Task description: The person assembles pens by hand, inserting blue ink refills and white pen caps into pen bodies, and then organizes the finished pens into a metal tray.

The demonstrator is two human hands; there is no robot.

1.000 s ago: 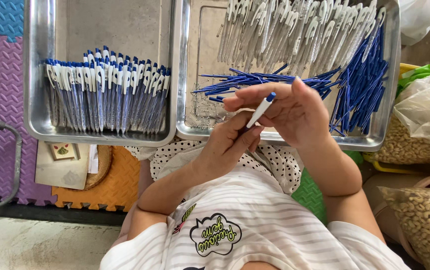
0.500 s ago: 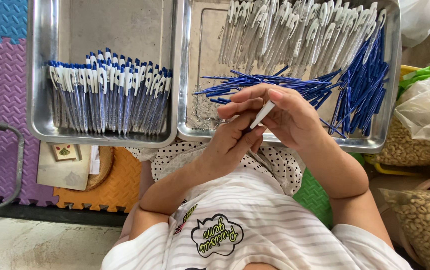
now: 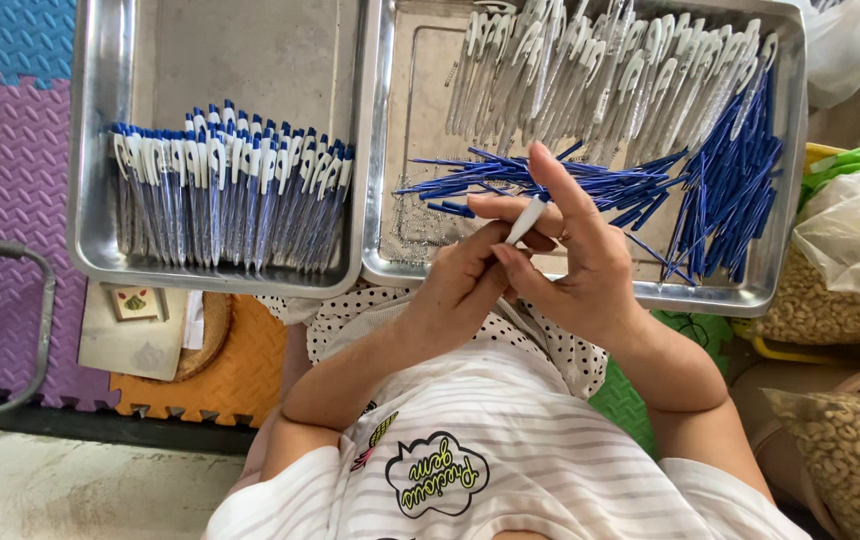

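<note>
Both hands meet over the near rim of the right tray. The left hand and right hand are closed together on one white pen, its long axis tilted up and away toward the refills, which lie just beyond the fingertips.

A purple and blue foam puzzle mat is seen at the left of the frame, an orange foam tile lies below the trays, and clear bags of pale nuts are stacked at the lower right.
</note>
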